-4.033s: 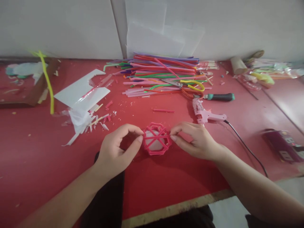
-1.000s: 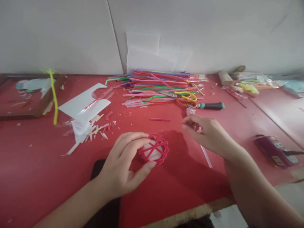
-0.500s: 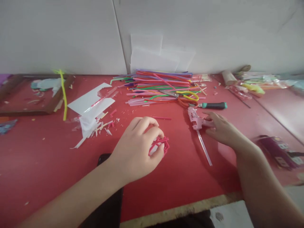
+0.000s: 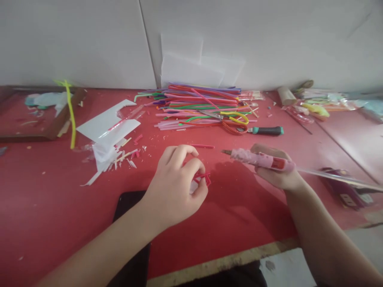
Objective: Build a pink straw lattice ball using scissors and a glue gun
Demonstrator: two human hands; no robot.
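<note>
At frame centre, the left hand (image 4: 175, 187) is curled tightly around a pink straw-built cage frame (image 4: 202, 177). Right of it, the right hand (image 4: 277, 169) grips a pink glue gun (image 4: 260, 159), nozzle pointing left.

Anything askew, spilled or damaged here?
Only clutter: cut straw and paper scraps strewn on the red table, left of the left hand gripping the straw frame; right hand holds a glue gun. Nothing looks broken.
</note>
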